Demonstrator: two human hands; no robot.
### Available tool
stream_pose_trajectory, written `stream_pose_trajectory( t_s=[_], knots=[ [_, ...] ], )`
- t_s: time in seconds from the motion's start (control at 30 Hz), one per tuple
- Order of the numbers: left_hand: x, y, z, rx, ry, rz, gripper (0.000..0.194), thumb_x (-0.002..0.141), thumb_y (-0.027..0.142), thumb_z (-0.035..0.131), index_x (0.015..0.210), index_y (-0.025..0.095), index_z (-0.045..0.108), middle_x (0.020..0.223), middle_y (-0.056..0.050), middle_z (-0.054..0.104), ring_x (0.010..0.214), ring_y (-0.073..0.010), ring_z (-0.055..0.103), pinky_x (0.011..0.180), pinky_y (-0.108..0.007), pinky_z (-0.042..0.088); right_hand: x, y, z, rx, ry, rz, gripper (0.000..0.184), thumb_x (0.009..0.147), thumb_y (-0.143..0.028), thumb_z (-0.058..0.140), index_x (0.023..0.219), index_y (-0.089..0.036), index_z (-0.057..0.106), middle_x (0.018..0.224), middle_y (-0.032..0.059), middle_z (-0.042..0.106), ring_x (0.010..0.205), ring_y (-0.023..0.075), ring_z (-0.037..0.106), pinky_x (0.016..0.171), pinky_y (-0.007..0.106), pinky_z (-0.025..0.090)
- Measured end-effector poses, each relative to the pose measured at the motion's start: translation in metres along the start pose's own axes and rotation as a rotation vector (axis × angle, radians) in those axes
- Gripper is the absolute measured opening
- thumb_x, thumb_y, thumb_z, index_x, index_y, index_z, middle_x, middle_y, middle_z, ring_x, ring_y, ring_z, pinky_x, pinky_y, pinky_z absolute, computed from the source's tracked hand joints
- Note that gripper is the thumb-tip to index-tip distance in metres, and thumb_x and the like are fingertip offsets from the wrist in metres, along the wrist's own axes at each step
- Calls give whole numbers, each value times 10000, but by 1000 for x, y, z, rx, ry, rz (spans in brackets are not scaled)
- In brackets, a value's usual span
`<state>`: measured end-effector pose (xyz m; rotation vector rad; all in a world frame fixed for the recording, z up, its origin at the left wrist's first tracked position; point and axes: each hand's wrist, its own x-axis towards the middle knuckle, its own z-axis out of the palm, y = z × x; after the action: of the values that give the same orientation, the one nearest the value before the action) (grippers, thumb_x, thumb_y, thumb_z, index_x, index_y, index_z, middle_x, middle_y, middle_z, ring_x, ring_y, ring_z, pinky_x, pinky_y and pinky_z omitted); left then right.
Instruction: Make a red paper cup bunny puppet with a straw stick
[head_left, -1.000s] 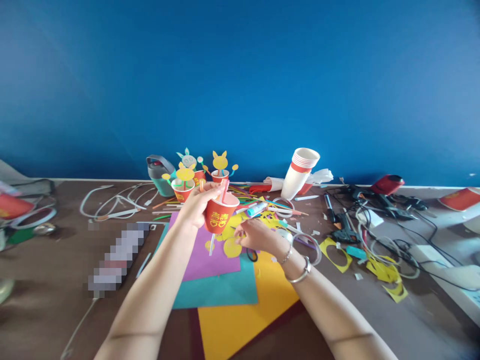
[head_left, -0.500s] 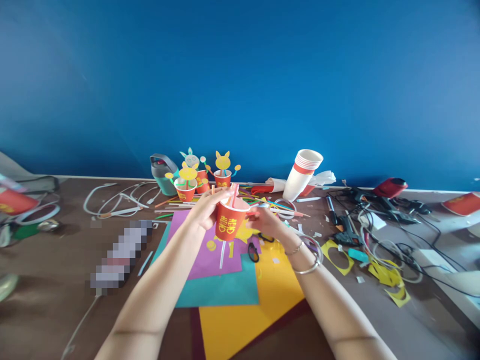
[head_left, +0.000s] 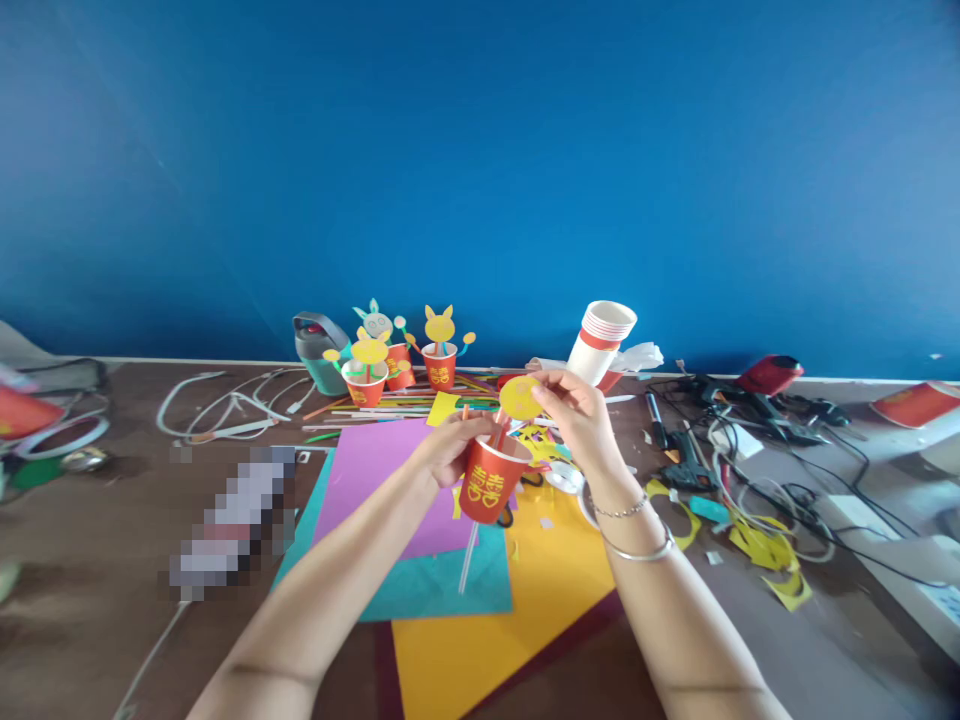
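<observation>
My left hand (head_left: 448, 448) is closed round the rim and side of a red paper cup (head_left: 496, 483) with gold characters, tilted above the coloured paper. An orange-pink straw (head_left: 501, 428) stands up inside the cup. Between thumb and fingers, my right hand (head_left: 574, 415) pinches a yellow paper disc (head_left: 520, 398) with faint marks on it, just above the cup's mouth and in front of the straw's top. Whether disc and straw touch, I cannot tell. Pale thin straws (head_left: 468, 560) show below the cup; their upper ends are hidden.
Purple (head_left: 367, 470), teal (head_left: 427, 590) and yellow sheets (head_left: 555, 570) lie underneath. Behind stand finished-looking paper cup figures (head_left: 439, 365), a bottle (head_left: 319, 355) and stacked white cups (head_left: 600, 345). A glue gun (head_left: 688, 462), cables and yellow paper scraps (head_left: 765, 548) lie to the right.
The cup has moved right and down in my left hand and tilted. My right hand has come up from beside the cup and now holds the yellow disc above it.
</observation>
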<state>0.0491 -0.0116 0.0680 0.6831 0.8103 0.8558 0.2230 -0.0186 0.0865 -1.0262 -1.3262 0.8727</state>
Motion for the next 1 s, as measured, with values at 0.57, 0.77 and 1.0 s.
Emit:
stream_pose_trajectory(
  t_s=[0.57,0.77,1.0],
  knots=[
    [4,-8,0,36,3,5,246,452,156,791,663,110,671,574,-17,637,523,-123,567,592,-264,447,4,16,4,-29,-100,25,259,799,-406,680,934,-187,705,924,88,739,822,217,671,731,348,526],
    [5,-9,0,22,-7,-9,252,442,159,825,621,126,650,527,2,595,533,-139,576,616,-287,446,3,15,5,-69,-116,17,253,803,-381,656,947,-180,710,936,92,741,832,213,668,735,345,520],
    [0,-4,6,23,-13,-47,333,422,188,883,562,136,586,529,-11,620,505,-142,590,615,-301,476,4,17,5,-134,-105,-29,241,811,-366,638,945,-179,714,913,85,736,771,197,649,693,336,507]
  ],
)
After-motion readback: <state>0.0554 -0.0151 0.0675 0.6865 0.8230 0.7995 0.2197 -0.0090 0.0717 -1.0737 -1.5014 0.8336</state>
